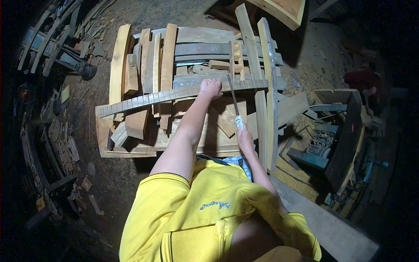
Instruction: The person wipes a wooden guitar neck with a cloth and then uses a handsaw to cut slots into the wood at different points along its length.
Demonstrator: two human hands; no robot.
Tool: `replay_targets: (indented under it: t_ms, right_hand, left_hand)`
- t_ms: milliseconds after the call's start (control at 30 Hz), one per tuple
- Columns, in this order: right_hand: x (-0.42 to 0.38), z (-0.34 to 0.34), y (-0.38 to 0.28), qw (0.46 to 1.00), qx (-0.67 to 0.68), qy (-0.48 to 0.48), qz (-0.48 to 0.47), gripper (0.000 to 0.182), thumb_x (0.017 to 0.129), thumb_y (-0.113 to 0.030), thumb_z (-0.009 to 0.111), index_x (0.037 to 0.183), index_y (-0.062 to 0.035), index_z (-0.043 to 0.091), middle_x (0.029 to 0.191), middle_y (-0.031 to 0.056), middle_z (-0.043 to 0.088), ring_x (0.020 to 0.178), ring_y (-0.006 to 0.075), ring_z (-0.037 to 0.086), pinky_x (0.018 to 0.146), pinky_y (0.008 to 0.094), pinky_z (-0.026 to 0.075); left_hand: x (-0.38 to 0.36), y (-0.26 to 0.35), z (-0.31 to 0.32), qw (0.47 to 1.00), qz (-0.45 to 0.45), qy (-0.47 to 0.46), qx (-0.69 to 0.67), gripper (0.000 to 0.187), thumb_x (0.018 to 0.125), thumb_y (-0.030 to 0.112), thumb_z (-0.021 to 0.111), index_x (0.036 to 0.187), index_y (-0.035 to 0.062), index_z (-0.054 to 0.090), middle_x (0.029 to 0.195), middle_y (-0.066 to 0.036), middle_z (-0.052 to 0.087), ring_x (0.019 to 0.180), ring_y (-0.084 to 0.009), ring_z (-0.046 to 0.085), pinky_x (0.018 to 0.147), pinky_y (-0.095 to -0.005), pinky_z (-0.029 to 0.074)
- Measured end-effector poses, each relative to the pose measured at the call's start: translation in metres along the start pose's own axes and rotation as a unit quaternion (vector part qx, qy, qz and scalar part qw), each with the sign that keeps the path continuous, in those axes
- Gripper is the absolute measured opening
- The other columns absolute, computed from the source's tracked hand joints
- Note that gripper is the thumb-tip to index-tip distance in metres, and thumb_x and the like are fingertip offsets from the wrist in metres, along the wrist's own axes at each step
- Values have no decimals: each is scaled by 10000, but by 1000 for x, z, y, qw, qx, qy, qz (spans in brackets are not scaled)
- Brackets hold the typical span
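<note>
A long wooden strip (161, 97) with evenly spaced cross lines lies across a pile of boards. My left hand (211, 88) is closed over it, a little right of its middle. In my right hand (245, 139) is a thin, long-bladed hand tool (233, 94), like a file or narrow saw, held by its pale wrapped handle. The blade points away from me and crosses the strip to the right of my left hand. Whether the blade touches the wood is hard to tell.
Loose boards (169, 65) lie under and beyond the strip on a wooden base (131, 153). Two long planks (266, 87) run lengthwise at the right. Machinery (321, 150) stands farther right, a plank (327, 222) lies at lower right, and wood scraps (70, 142) litter the left floor.
</note>
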State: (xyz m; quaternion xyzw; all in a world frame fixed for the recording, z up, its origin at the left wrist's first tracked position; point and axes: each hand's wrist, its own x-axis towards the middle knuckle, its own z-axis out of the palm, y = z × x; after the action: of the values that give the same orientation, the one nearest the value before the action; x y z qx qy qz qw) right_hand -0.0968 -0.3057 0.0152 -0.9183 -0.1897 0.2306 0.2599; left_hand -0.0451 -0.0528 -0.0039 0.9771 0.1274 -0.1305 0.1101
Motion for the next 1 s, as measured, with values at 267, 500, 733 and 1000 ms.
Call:
replay_targets:
  t_ms: [267, 500, 733, 1000]
  right_hand:
    - [88, 10, -32, 1000, -19, 6, -3, 250, 867, -226, 386, 1032, -40, 406, 827, 285, 555, 810, 460, 524, 671, 516, 408]
    - [54, 6, -24, 999, -8, -27, 15, 280, 875, -235, 372, 1094, -62, 393, 860, 289, 552, 837, 465, 516, 697, 514, 403]
    - [-13, 3, 11, 998, 7, -44, 47, 283, 881, -226, 377, 1114, -66, 391, 892, 303, 541, 853, 463, 516, 710, 507, 406]
    - [112, 8, -43, 1000, -14, -16, -21, 280, 874, -246, 373, 1047, -28, 410, 885, 302, 539, 847, 455, 519, 717, 504, 411]
  left_hand:
    - [-1, 2, -1, 1000, -6, 1, -4, 506, 680, 413, 638, 1008, 48, 518, 1018, -131, 590, 958, -248, 572, 809, -343, 448]
    - [-1, 1, 0, 1000, -12, 7, -16, 508, 675, 416, 642, 1006, 52, 518, 1004, -136, 597, 947, -256, 578, 805, -357, 450]
    - [-2, 0, -1, 1000, -4, 5, -10, 516, 682, 430, 637, 1017, 55, 517, 1012, -129, 596, 954, -257, 575, 814, -369, 446]
    - [0, 1, -2, 1000, -11, -12, 0, 542, 692, 463, 622, 1049, 67, 520, 1044, -120, 583, 984, -254, 558, 832, -363, 433]
